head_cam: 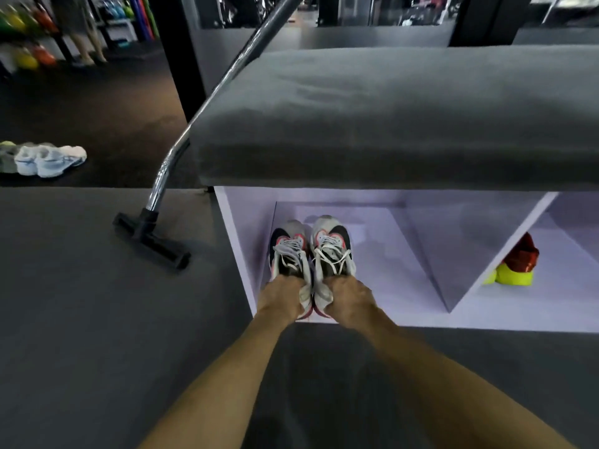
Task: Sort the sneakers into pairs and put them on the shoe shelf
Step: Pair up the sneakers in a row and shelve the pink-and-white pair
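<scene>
Gripping one sneaker heel each, left hand [281,298] and right hand [348,298], seemingly inside shelf [405,319].

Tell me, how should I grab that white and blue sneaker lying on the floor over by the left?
Take the white and blue sneaker by its heel collar, reaching down from above. It sits upright on its sole, so the opening faces up and fingers can hook inside. That is how the left hand and right hand hold the grey pair by the heels. The picture is blurry there, so check first.
</scene>
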Demonstrator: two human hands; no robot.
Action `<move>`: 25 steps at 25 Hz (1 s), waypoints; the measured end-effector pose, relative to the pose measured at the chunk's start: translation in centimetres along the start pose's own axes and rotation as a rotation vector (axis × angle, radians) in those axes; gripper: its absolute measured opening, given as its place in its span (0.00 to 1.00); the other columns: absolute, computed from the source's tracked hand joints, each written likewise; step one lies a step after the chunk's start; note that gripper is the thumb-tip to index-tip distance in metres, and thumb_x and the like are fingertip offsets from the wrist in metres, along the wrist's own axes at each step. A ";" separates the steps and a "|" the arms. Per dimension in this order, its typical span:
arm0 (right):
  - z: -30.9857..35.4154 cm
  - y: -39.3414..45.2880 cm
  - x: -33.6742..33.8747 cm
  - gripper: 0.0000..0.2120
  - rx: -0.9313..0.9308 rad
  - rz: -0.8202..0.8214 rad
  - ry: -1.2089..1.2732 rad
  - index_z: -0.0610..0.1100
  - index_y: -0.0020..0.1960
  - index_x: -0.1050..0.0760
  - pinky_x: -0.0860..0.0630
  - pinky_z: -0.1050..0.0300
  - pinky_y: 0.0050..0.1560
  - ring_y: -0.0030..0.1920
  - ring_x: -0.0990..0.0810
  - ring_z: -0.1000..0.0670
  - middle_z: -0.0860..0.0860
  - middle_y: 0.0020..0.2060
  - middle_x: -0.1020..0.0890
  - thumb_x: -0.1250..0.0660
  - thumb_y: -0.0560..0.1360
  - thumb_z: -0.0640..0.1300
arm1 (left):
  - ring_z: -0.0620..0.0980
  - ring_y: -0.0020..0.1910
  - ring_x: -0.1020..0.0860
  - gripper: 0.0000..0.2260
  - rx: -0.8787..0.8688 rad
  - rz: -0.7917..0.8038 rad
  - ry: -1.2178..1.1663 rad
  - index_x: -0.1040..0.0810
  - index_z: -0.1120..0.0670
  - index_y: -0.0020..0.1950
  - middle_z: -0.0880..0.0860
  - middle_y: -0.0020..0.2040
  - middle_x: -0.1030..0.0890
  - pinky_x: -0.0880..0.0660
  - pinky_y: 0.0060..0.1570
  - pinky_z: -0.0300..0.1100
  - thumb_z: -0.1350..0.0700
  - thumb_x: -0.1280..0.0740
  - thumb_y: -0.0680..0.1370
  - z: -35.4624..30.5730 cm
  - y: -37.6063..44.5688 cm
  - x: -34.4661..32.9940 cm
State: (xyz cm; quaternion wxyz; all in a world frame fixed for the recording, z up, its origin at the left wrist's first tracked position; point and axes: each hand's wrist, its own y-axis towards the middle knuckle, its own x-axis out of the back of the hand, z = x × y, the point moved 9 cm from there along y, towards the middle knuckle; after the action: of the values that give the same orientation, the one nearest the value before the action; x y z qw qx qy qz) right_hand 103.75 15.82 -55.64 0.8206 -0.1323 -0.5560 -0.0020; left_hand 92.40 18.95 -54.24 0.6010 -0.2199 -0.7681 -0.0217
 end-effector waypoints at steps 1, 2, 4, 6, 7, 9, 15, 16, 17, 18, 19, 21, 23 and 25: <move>-0.2 1.5 -0.2 0.15 0.006 0.004 -0.012 0.50 0.59 0.25 0.24 0.54 0.53 0.56 0.20 0.42 0.47 0.56 0.19 0.31 0.73 0.48 | 0.58 0.57 0.21 0.11 -0.002 -0.009 -0.005 0.20 0.51 0.58 0.55 0.57 0.19 0.26 0.52 0.46 0.54 0.31 0.76 0.2 1.5 -0.2; -0.4 2.9 -0.4 0.16 0.011 0.006 -0.021 0.50 0.59 0.25 0.24 0.55 0.53 0.56 0.20 0.42 0.47 0.56 0.19 0.30 0.72 0.47 | 0.58 0.57 0.21 0.11 -0.004 -0.014 -0.002 0.20 0.52 0.58 0.55 0.57 0.19 0.26 0.52 0.46 0.54 0.32 0.76 0.4 2.9 -0.4; -0.9 5.5 -0.8 0.16 0.021 0.005 -0.033 0.49 0.59 0.24 0.25 0.55 0.52 0.56 0.20 0.42 0.46 0.56 0.19 0.29 0.72 0.46 | 0.57 0.57 0.21 0.13 0.001 -0.023 0.025 0.21 0.52 0.60 0.54 0.58 0.19 0.25 0.53 0.46 0.53 0.31 0.76 1.0 5.7 -0.9; -1.2 8.3 -1.1 0.17 0.038 -0.006 -0.045 0.48 0.60 0.25 0.25 0.54 0.53 0.56 0.21 0.42 0.45 0.56 0.20 0.29 0.71 0.45 | 0.56 0.59 0.21 0.15 0.013 -0.021 0.068 0.22 0.51 0.62 0.53 0.59 0.20 0.25 0.55 0.46 0.53 0.30 0.76 1.4 8.8 -1.5; -1.4 9.6 -1.3 0.18 0.042 -0.005 -0.045 0.48 0.60 0.25 0.24 0.54 0.53 0.57 0.21 0.41 0.45 0.57 0.21 0.29 0.71 0.44 | 0.55 0.59 0.22 0.15 0.018 -0.016 0.082 0.22 0.51 0.62 0.53 0.60 0.20 0.25 0.55 0.45 0.53 0.31 0.76 1.6 10.2 -1.8; -1.9 11.7 -2.0 0.19 0.040 0.000 -0.039 0.47 0.61 0.26 0.24 0.52 0.54 0.58 0.21 0.40 0.44 0.58 0.22 0.28 0.71 0.44 | 0.56 0.61 0.22 0.15 0.009 -0.025 0.111 0.22 0.52 0.63 0.53 0.62 0.21 0.25 0.56 0.45 0.54 0.36 0.77 1.4 12.3 -2.1; -2.4 14.4 -2.5 0.18 0.060 0.005 -0.057 0.44 0.61 0.25 0.25 0.53 0.55 0.59 0.22 0.40 0.43 0.59 0.22 0.30 0.72 0.45 | 0.56 0.67 0.28 0.17 -0.071 -0.027 0.144 0.27 0.53 0.69 0.56 0.69 0.29 0.28 0.62 0.46 0.56 0.38 0.79 1.5 14.6 -2.1; -2.3 14.5 -2.5 0.18 0.062 0.015 -0.061 0.43 0.61 0.25 0.25 0.52 0.56 0.59 0.22 0.40 0.43 0.59 0.22 0.30 0.72 0.46 | 0.56 0.67 0.29 0.18 -0.075 -0.018 0.146 0.28 0.53 0.69 0.56 0.69 0.30 0.29 0.64 0.47 0.56 0.38 0.79 1.7 14.8 -2.5; -2.3 14.4 -2.6 0.18 0.060 0.016 -0.056 0.44 0.60 0.25 0.25 0.52 0.56 0.59 0.22 0.40 0.44 0.58 0.21 0.29 0.71 0.47 | 0.56 0.68 0.30 0.19 -0.075 -0.026 0.134 0.29 0.53 0.70 0.57 0.70 0.32 0.29 0.64 0.48 0.56 0.37 0.78 2.0 15.0 -2.8; -2.3 14.4 -2.6 0.19 0.057 0.003 -0.043 0.44 0.59 0.25 0.24 0.52 0.55 0.59 0.22 0.41 0.45 0.57 0.21 0.28 0.70 0.48 | 0.56 0.68 0.31 0.21 -0.068 -0.049 0.127 0.31 0.52 0.71 0.56 0.70 0.34 0.30 0.65 0.48 0.54 0.35 0.78 2.2 15.1 -3.0; -2.3 14.2 -2.5 0.21 0.055 -0.023 -0.025 0.45 0.58 0.25 0.24 0.52 0.54 0.59 0.22 0.42 0.46 0.57 0.21 0.26 0.68 0.50 | 0.56 0.69 0.33 0.24 -0.060 -0.077 0.133 0.34 0.50 0.72 0.56 0.71 0.36 0.30 0.65 0.49 0.53 0.33 0.76 2.5 15.0 -3.0; -2.2 13.6 -2.3 0.29 0.069 -0.093 0.021 0.47 0.61 0.28 0.24 0.52 0.55 0.62 0.24 0.44 0.48 0.60 0.24 0.24 0.64 0.53 | 0.57 0.72 0.38 0.36 -0.054 -0.096 0.144 0.42 0.47 0.75 0.55 0.73 0.43 0.31 0.66 0.50 0.49 0.27 0.72 3.3 14.4 -3.4; -2.2 12.2 -2.1 0.35 0.079 -0.135 0.007 0.49 0.66 0.33 0.26 0.51 0.58 0.66 0.29 0.46 0.50 0.65 0.28 0.23 0.64 0.55 | 0.57 0.74 0.43 0.48 -0.048 -0.078 0.096 0.51 0.43 0.78 0.55 0.76 0.49 0.31 0.66 0.52 0.49 0.23 0.68 3.8 13.1 -3.6; -1.9 10.3 -2.1 0.40 0.075 -0.133 -0.021 0.50 0.71 0.38 0.28 0.50 0.60 0.70 0.34 0.46 0.51 0.70 0.33 0.23 0.64 0.55 | 0.57 0.74 0.41 0.51 -0.052 -0.065 0.014 0.53 0.41 0.78 0.53 0.77 0.49 0.31 0.66 0.52 0.50 0.22 0.66 4.1 11.0 -3.6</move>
State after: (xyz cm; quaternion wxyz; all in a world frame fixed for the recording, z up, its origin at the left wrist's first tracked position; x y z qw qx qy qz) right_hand 106.24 25.00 -60.43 0.8171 -0.0643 -0.5718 -0.0346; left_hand 93.26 28.99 -61.24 0.5992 -0.2104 -0.7699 -0.0628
